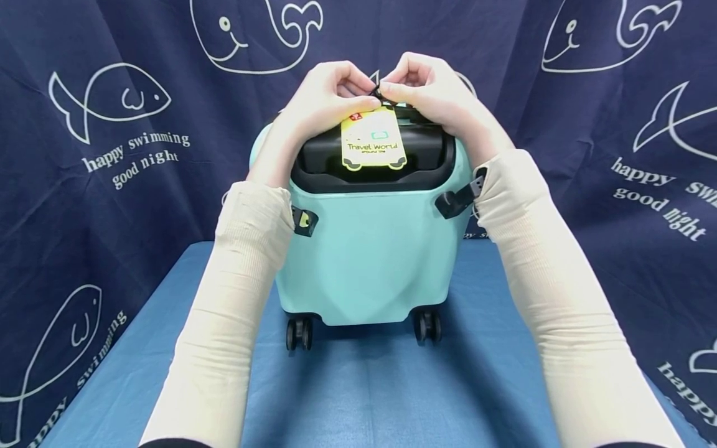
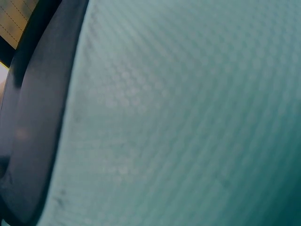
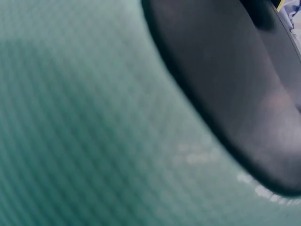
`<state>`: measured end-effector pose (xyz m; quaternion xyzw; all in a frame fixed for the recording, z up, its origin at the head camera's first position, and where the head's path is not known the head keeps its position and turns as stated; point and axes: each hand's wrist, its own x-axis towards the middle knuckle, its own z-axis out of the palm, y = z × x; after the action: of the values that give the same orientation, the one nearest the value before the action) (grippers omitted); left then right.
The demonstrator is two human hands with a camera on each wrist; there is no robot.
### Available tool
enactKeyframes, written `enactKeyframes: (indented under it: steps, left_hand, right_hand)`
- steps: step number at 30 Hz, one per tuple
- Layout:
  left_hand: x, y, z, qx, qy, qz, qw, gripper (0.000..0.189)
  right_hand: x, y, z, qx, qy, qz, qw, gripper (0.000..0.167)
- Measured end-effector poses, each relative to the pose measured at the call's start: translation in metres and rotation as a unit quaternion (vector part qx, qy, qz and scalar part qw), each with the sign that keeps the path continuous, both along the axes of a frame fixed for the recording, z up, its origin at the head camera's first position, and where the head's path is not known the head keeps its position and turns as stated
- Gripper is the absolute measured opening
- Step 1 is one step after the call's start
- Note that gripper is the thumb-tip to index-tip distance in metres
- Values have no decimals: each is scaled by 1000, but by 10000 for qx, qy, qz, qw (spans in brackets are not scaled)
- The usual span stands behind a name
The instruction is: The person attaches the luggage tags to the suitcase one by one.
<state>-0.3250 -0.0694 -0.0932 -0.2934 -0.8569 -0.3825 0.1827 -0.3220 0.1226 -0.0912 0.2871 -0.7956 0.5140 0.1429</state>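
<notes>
A mint-green suitcase (image 1: 370,255) stands upright on its wheels, with a black panel around its handle at the top. Over that panel hangs a yellow luggage tag (image 1: 373,140) printed "Travel World". Its black strap (image 1: 378,93) is pinched from both sides above the tag. My left hand (image 1: 336,93) has thumb and fingertips on the strap's left side, right at the tag's top edge. From the right, my right hand (image 1: 434,87) pinches the strap between thumb and forefinger. Both wrist views show mostly the suitcase shell (image 2: 178,117) and black panel (image 3: 225,80), with the fingers out of sight.
The suitcase's black wheels (image 1: 299,333) rest on a blue-covered table (image 1: 364,398). Close behind hangs a dark blue curtain (image 1: 134,37) with white fish and whale drawings. Small black wrist cameras (image 1: 459,198) sit at both cuffs, in front of the suitcase.
</notes>
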Motion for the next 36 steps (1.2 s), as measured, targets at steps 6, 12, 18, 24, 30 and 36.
enactKeyframes:
  steps: [6,12,18,24,30,36]
  left_hand:
    - [1,1,0,-37,-1,62,10000,30]
    - [1,0,0,-73,-5,90,9999,30]
    - [0,0,0,-49,37,85,9999,28]
    - [1,0,0,-60,30,102,9999,29]
    - [1,0,0,-101,29,116,9999,30]
    - [2,1,0,-66,61,73,9999,29]
  right_hand:
    - [-1,0,-1,-136,79,108,9998,10]
    - [0,0,-2,-189,18,99,9998,5]
    - [4,0,0,-88,-203,-66,9997,12]
    - [4,-1,-1,-173,-131,4,9998,4]
    - [2,0,-2,-223,96,105,9997,8]
    - [1,1,-1,-188,114,22,9998,10]
